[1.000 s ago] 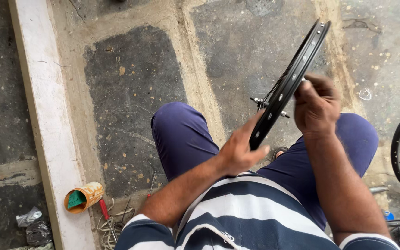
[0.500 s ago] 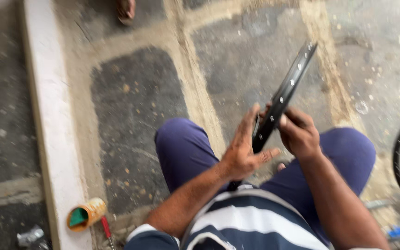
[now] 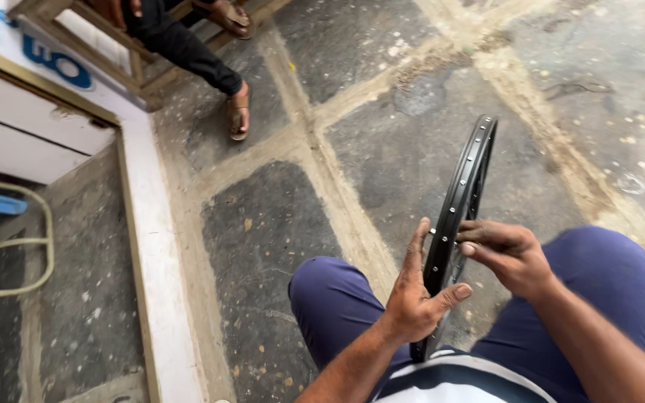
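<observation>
A: What is the person holding?

B: A thin black metal bicycle wheel rim (image 3: 463,195) with small holes. It stands on its edge between the knees in blue trousers (image 3: 322,295), and its top leans toward one o'clock.

A: What does the left hand (image 3: 416,295) do?

B: It holds the rim low down. The palm lies flat on the rim's nine o'clock side, and the thumb hooks round the front.

A: And the right hand (image 3: 511,254)?

B: It is at three o'clock of the rim. Its fingers (image 3: 479,233) are close together and pinch the rim's edge.

A: What is under it all?

B: A grey stone floor (image 3: 263,224). Up at eleven o'clock another person's foot in a brown sandal (image 3: 239,112) rests on it, well apart from the rim.
</observation>
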